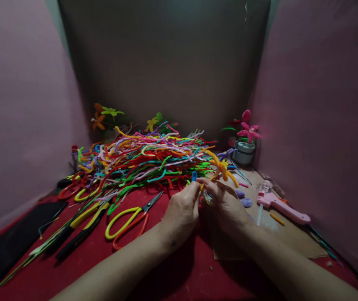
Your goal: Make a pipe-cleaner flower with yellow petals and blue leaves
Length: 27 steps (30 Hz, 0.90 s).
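Observation:
My left hand (182, 207) is closed in a pinch, and a short blue pipe cleaner piece (194, 176) sticks up from its fingertips. My right hand (224, 202) meets it from the right, thumb and fingers pinched together. A small orange pipe cleaner bit (201, 187) shows between the two hands; its rest is hidden by the fingers. Just behind my right hand is an orange pipe cleaner flower (223, 168) with a yellow centre. Whether it is joined to what I hold, I cannot tell. Clear plastic or wrap (208, 197) shows under my right fingers.
A heap of coloured pipe cleaners (154, 159) lies ahead. To the left are yellow-and-red scissors (129, 221), pliers (85, 225) and a black flat object (16, 238). On the right, a pink glue gun (282, 205) rests on cardboard (298, 240). Behind it stands a potted pink flower (249, 131).

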Tool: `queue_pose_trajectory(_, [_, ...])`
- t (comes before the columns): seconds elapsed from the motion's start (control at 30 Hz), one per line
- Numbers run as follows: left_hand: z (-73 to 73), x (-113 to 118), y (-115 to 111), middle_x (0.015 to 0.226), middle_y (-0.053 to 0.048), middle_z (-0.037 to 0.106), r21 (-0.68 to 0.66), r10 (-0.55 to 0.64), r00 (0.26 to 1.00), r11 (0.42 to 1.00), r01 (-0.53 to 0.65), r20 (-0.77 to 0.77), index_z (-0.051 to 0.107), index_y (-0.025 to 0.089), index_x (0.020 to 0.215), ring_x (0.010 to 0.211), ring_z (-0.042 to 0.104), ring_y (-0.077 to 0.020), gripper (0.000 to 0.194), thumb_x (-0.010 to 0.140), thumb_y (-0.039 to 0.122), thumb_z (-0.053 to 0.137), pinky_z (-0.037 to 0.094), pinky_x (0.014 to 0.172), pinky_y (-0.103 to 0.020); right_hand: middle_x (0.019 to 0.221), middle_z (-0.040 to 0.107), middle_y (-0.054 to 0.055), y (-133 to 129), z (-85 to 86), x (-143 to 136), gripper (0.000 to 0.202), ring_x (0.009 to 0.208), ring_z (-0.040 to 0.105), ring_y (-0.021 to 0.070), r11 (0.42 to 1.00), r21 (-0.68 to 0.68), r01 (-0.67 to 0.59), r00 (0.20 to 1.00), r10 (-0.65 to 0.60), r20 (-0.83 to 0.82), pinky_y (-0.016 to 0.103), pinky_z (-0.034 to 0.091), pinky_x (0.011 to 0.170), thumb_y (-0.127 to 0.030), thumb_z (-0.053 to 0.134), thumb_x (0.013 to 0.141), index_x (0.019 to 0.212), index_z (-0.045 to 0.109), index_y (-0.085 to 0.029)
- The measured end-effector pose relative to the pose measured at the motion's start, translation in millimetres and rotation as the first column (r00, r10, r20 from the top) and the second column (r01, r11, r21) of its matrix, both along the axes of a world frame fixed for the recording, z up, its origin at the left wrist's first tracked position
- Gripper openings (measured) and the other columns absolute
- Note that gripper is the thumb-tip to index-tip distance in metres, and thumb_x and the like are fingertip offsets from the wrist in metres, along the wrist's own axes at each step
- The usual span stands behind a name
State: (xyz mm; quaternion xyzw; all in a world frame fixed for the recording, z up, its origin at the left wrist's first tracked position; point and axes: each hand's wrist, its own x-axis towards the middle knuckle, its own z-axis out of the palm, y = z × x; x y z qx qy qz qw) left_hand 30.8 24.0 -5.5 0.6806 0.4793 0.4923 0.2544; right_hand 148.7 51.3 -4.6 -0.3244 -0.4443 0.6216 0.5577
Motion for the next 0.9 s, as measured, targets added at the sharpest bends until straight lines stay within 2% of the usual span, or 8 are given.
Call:
queue_pose_trajectory(0.13, [8.0, 1.0, 0.9, 0.057, 0.004, 0.043, -0.218, -0.078, 0.955, 0.965, 0.145, 0.286, 0.054, 0.018, 0.069, 0.05, 0.037, -0.0082, 0.015, 0.081, 0.025, 0.05, 0.03, 0.049, -0.02, 0.084, 0.065, 0.003, 0.3, 1.0, 4.5, 0.023, 0.084, 0.058, 0.0194, 0.987, 0.144, -0.069, 0.988, 0.048, 0.149, 0.034, 0.044, 0.081, -0.038, 0.062, 0.075, 0.088, 0.07, -0.022])
queue_pose_trajectory(0.2, [11.0, -1.3, 1.7, 0.053, 0.006, 0.04, -0.311, -0.13, 0.854, 0.895, 0.319, 0.503, 0.053, 0.017, 0.071, 0.042, 0.03, -0.0053, 0.016, 0.08, 0.029, 0.053, 0.025, 0.043, -0.019, 0.091, 0.066, 0.003, 0.4, 0.4, 5.2, 0.023, 0.089, 0.058, 0.0206, 0.977, 0.177, -0.117, 0.985, 0.091, 0.146, 0.035, 0.045, 0.083, -0.04, 0.06, 0.076, 0.089, 0.07, -0.024])
queue_pose_trajectory(0.3, [11.8, -6.8, 2.5, 0.052, 0.007, 0.04, -0.307, -0.184, 0.656, 0.771, 0.558, 0.731, 0.053, 0.017, 0.082, 0.036, 0.021, -0.0019, 0.012, 0.08, 0.028, 0.055, 0.02, 0.039, -0.017, 0.097, 0.066, 0.003, 1.5, -4.2, 4.5, 0.024, 0.092, 0.059, 0.0208, 0.968, 0.189, -0.165, 0.984, 0.148, 0.097, 0.036, 0.046, 0.083, -0.039, 0.056, 0.079, 0.096, 0.068, -0.025])
queue_pose_trajectory(0.47, [11.1, -15.5, 0.2, 0.053, 0.007, 0.04, -0.261, -0.191, 0.481, 0.643, 0.72, 0.856, 0.054, 0.016, 0.091, 0.036, 0.014, -0.0001, 0.01, 0.081, 0.018, 0.054, 0.02, 0.038, -0.013, 0.098, 0.066, 0.004, 6.3, -12.4, 5.0, 0.025, 0.093, 0.058, 0.02, 0.949, 0.215, -0.228, 0.972, 0.209, 0.11, 0.038, 0.04, 0.091, -0.035, 0.055, 0.082, 0.103, 0.066, -0.026])
queue_pose_trajectory(0.63, [9.5, -21.0, -0.5, 0.053, 0.008, 0.038, -0.224, -0.201, 0.391, 0.556, 0.8, 0.898, 0.055, 0.015, 0.093, 0.035, 0.01, -0.0003, 0.016, 0.078, 0.01, 0.053, 0.019, 0.033, -0.012, 0.092, 0.068, 0.004, 6.8, -10.5, 6.8, 0.024, 0.086, 0.059, 0.0187, 0.919, 0.155, -0.363, 0.928, 0.371, -0.029, 0.034, 0.042, 0.083, -0.029, 0.061, 0.077, 0.099, 0.067, -0.024])
queue_pose_trajectory(0.7, [9.0, -22.6, 0.5, 0.052, 0.009, 0.036, -0.238, -0.219, 0.405, 0.534, 0.811, 0.888, 0.056, 0.015, 0.092, 0.035, 0.009, -0.0003, 0.016, 0.076, 0.01, 0.054, 0.02, 0.033, -0.012, 0.094, 0.067, 0.004, 6.6, -9.2, 6.4, 0.021, 0.083, 0.059, 0.0182, 0.923, 0.138, -0.359, 0.927, 0.37, -0.065, 0.033, 0.043, 0.079, -0.027, 0.065, 0.073, 0.093, 0.069, -0.023])
queue_pose_trajectory(0.77, [9.5, -23.3, 1.4, 0.051, 0.008, 0.038, -0.285, -0.246, 0.488, 0.566, 0.774, 0.837, 0.056, 0.015, 0.085, 0.033, 0.013, -0.0002, 0.008, 0.077, 0.016, 0.055, 0.022, 0.034, -0.014, 0.093, 0.067, 0.004, 6.9, -8.3, 5.1, 0.017, 0.078, 0.058, 0.0173, 0.945, 0.109, -0.309, 0.942, 0.32, -0.102, 0.031, 0.044, 0.074, -0.025, 0.069, 0.067, 0.084, 0.071, -0.021])
queue_pose_trajectory(0.9, [10.4, -21.3, -1.2, 0.057, 0.001, 0.051, -0.325, -0.243, 0.864, 0.854, 0.406, 0.44, 0.057, 0.015, 0.072, 0.041, 0.041, -0.0063, 0.021, 0.08, 0.033, 0.054, 0.033, 0.043, -0.019, 0.081, 0.067, 0.003, 7.7, -8.6, 1.7, 0.015, 0.07, 0.057, 0.0153, 0.971, 0.027, -0.236, 0.958, 0.238, -0.159, 0.03, 0.045, 0.069, -0.024, 0.071, 0.064, 0.079, 0.071, -0.019])
